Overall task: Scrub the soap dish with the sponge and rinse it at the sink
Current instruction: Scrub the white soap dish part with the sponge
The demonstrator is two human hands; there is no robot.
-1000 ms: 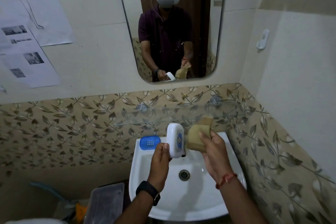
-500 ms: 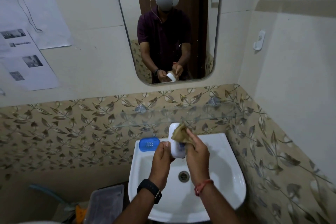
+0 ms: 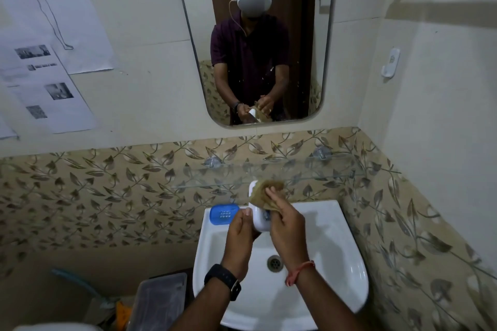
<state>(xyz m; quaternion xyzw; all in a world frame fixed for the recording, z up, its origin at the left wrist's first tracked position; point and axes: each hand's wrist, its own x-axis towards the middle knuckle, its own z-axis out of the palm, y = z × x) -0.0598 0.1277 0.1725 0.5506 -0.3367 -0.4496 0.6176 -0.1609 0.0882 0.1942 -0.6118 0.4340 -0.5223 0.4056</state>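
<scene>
Soap dish: upright over the sink, gripped in my left hand. Sponge: pinched in my right hand, pressed against the dish's upper face.

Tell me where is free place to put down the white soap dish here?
The sink rim to the right of the right hand is bare, and so is the glass shelf above. The rim's back left corner is taken by the blue dish.

Both hands raised together — left hand gripping, right hand curled, pressing.
</scene>
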